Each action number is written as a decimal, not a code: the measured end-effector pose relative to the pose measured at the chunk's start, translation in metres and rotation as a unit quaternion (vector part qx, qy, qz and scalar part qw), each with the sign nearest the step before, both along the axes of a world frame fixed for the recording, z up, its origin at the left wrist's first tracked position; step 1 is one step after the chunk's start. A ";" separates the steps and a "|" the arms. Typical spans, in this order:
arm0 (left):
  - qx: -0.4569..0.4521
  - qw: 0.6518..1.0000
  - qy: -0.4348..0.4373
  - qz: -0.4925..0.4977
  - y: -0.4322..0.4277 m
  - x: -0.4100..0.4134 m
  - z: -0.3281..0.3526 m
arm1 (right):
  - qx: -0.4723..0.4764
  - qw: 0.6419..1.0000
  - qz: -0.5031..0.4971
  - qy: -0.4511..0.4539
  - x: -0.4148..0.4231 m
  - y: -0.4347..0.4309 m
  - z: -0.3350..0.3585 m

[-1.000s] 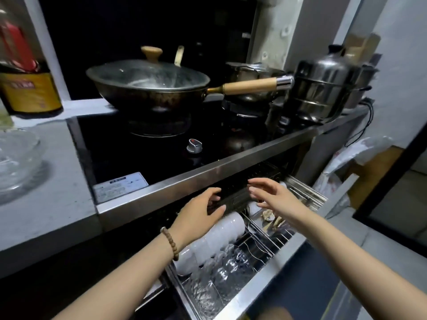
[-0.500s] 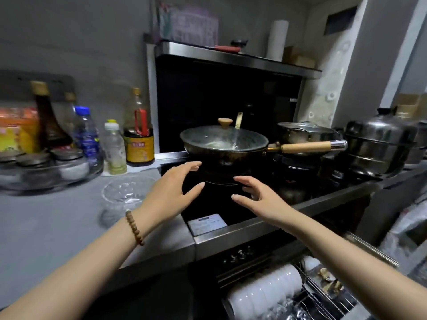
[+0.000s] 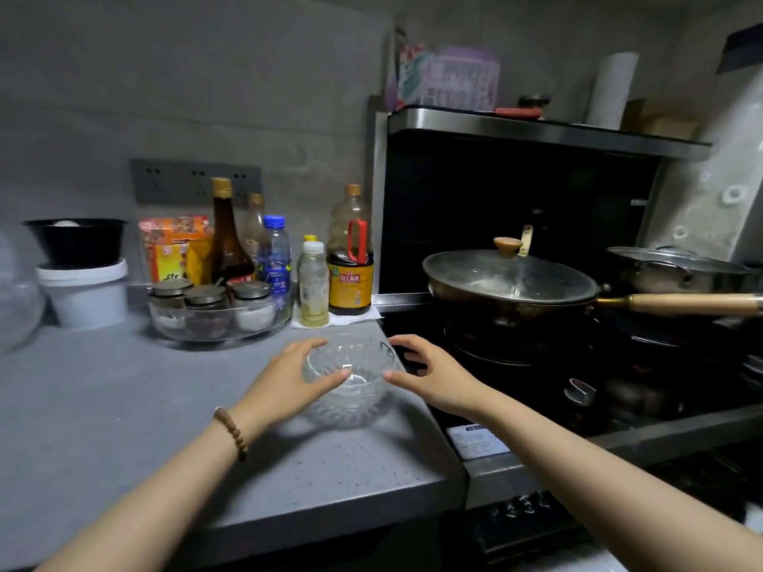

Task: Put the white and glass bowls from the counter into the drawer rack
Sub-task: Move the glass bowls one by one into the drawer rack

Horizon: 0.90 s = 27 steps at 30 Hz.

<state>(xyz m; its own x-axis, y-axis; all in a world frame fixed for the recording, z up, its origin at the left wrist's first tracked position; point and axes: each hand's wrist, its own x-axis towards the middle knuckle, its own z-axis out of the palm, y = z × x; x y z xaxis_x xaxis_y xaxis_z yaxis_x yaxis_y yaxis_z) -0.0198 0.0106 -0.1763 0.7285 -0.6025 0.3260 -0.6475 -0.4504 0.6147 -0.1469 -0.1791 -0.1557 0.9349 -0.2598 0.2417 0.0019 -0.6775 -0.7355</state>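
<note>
A clear glass bowl (image 3: pixel 351 381) stands upright on the grey counter (image 3: pixel 124 427), close to its right edge beside the stove. My left hand (image 3: pixel 289 381) is at the bowl's left side with fingers spread, thumb across the near rim. My right hand (image 3: pixel 433 377) is at the bowl's right side, fingers apart and curved toward it. Neither hand has closed on the bowl. The drawer rack is out of view below the frame.
A glass tray of spice jars (image 3: pixel 219 311) and several bottles (image 3: pixel 351 258) stand behind the bowl. A lidded wok (image 3: pixel 508 282) with a wooden handle sits on the black stove (image 3: pixel 516 386) to the right. A white tub (image 3: pixel 86 291) and another glass bowl (image 3: pixel 16 299) are far left.
My view rose from the open drawer rack to the counter. Both hands moved up and left, from over the rack to either side of the glass bowl.
</note>
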 end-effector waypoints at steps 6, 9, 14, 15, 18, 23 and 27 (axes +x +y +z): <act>-0.027 0.997 0.057 -0.054 -0.002 0.007 -0.017 | 0.016 0.999 0.015 0.033 0.017 0.002 -0.013; -0.024 0.997 0.045 -0.057 -0.003 0.010 -0.021 | 0.008 1.000 0.013 0.023 0.017 -0.002 -0.017; -0.073 0.995 0.051 -0.052 -0.006 0.011 -0.025 | 0.013 1.000 0.000 -0.014 0.017 -0.001 -0.023; -0.084 0.994 0.050 -0.049 -0.005 0.011 -0.026 | 0.016 1.000 -0.001 -0.025 0.017 0.000 -0.023; -0.127 0.990 0.041 -0.046 -0.005 0.008 -0.022 | 0.025 0.998 0.004 -0.064 0.015 0.004 -0.014; -0.251 0.963 0.072 -0.063 -0.020 -0.010 0.005 | 0.062 0.990 0.010 -0.127 0.001 0.003 0.015; -0.277 0.954 0.069 -0.090 -0.039 -0.038 0.027 | 0.051 0.988 0.002 -0.144 -0.031 -0.013 0.026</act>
<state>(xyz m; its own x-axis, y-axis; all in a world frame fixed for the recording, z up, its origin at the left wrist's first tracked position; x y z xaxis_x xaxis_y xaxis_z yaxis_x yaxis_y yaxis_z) -0.0573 -0.0288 -0.1493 0.6887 -0.4846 0.5393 -0.5796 0.0789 0.8111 -0.1783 -0.1925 -0.1300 0.8323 -0.2933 0.4705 0.2229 -0.6000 -0.7683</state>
